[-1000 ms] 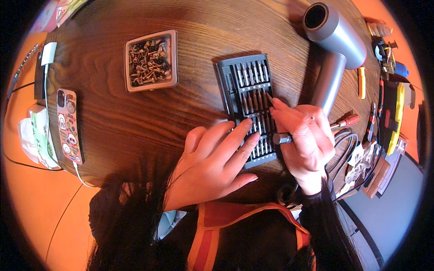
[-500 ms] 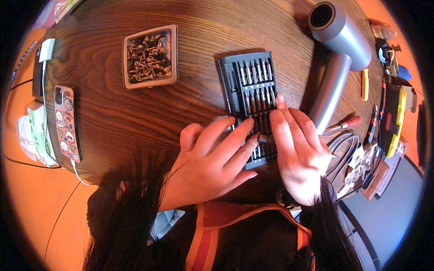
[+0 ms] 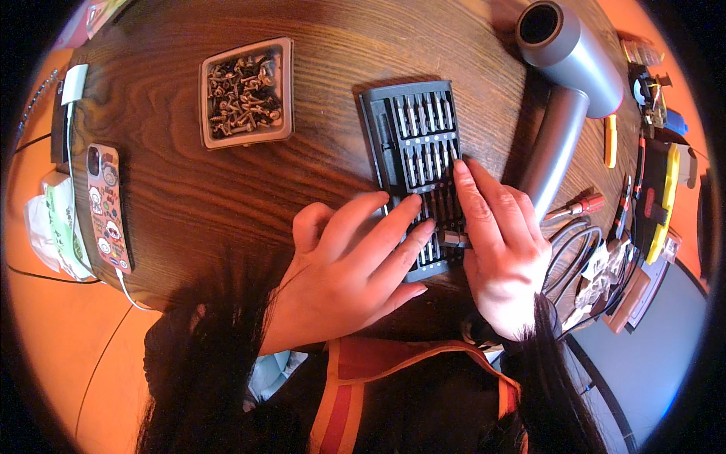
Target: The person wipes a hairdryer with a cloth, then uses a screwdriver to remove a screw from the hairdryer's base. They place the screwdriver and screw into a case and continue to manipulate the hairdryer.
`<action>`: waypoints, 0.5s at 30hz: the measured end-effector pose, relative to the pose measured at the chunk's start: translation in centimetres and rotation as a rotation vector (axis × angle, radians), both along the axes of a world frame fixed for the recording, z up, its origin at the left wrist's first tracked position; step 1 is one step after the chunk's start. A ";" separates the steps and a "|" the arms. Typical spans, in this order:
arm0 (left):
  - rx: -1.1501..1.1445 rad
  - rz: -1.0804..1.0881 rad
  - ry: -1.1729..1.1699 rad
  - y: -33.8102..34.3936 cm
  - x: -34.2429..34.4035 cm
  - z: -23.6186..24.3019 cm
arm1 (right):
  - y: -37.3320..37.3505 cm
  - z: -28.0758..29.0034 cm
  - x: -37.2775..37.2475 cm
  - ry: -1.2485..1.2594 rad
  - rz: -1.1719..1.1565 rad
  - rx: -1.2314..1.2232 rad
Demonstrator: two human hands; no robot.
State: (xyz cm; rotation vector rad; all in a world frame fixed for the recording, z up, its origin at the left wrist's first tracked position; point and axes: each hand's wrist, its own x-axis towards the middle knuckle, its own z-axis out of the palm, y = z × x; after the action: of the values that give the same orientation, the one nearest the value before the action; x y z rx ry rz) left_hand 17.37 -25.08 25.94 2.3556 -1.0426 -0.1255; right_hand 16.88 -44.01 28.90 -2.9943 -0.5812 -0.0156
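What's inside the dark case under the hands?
Metal bits in rows; the top row shows fully. The left hand, right hand and a handle end cover parts of the dark case lower down, hiding whatever lies beneath.

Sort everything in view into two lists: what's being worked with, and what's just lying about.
In use:
- bit case, left hand over its lower part
- metal bits in its rows
- short grey cylinder by the right hand

Apparently just lying about:
- tray of screws
- hair dryer
- phone
- red-handled screwdriver
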 end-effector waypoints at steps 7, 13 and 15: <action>0.012 -0.009 0.015 0.1 -0.1 0.1 | -0.1 -0.6 0.6 -0.104 0.077 -0.040; 0.030 -0.001 -0.002 0.1 0.1 0.1 | -0.3 0.0 0.6 -0.002 -0.021 0.054; 0.031 0.012 -0.013 0.1 0.1 0.2 | -0.8 0.6 0.7 -0.111 -0.089 0.302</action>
State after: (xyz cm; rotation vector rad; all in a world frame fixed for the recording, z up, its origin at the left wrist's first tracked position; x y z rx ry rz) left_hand 17.47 -25.00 26.16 2.3930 -1.0389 -0.1228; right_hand 17.54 -44.80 29.53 -2.7335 -0.4123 -0.2536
